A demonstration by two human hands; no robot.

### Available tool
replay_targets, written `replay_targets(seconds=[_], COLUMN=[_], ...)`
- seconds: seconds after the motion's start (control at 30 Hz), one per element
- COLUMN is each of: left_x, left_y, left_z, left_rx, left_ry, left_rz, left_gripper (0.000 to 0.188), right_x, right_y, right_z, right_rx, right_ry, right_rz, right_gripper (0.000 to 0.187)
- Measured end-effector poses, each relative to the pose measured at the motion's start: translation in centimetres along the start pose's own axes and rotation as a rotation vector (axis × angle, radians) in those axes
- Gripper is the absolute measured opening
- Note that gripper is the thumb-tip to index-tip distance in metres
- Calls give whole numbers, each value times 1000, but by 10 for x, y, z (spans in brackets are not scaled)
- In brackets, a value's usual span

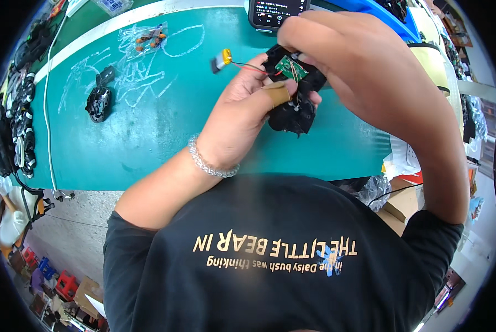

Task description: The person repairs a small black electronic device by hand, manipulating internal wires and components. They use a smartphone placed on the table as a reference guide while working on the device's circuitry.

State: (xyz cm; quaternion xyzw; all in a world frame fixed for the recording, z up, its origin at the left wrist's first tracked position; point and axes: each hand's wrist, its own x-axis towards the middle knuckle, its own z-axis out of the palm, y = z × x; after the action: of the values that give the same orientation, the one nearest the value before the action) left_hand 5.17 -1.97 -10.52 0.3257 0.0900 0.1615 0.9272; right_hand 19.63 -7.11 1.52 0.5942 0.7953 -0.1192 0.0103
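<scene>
My left hand (239, 105), with a tan strip wrapped round its thumb, grips a black plastic housing (292, 120) above the table. The thumb lies across the front and fingertips show at the far side. Inside the housing sits a green circuit board (291, 67) with thin wires running down from it. Red and black wires lead left to a small battery (222, 60) with yellow tape at one end, hanging beside my left fingers. My right hand (325, 41) is closed at the housing's upper right edge, fingers curled; what they pinch is hidden.
A black plastic shell (99, 103) lies on the green table mat (148, 149) at left. Behind it is a clear bag of small orange-and-dark parts (150, 40). A phone (278, 14) stands at the back, near a blue bin (389, 16). Bundled black cables (24, 124) line the left edge.
</scene>
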Motion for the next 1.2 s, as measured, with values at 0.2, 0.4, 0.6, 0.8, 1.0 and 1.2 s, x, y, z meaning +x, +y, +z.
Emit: replay_targets(seconds=[0.2, 0.4, 0.6, 0.8, 1.0, 1.2], left_x=[-5, -6, -4, -3, -3, -3], left_y=[3, 3, -4, -2, 3, 2], left_z=[1, 2, 0, -5, -4, -5], left_rx=[181, 210, 281, 325, 382, 373], left_ry=[-34, 64, 150, 187, 207, 234], left_rz=[-40, -66, 58, 52, 32, 49], left_gripper=[31, 25, 24, 26, 33, 40], right_x=[-18, -21, -18, -15, -16, -20], right_y=[11, 11, 7, 0, 1, 4], right_z=[27, 63, 95, 105, 103, 101], right_rx=[364, 483, 399, 752, 1061, 1105], right_ry=[303, 576, 846, 918, 875, 826], right_rz=[-80, -5, -7, 234, 327, 287], right_gripper=[13, 10, 16, 12, 8, 9])
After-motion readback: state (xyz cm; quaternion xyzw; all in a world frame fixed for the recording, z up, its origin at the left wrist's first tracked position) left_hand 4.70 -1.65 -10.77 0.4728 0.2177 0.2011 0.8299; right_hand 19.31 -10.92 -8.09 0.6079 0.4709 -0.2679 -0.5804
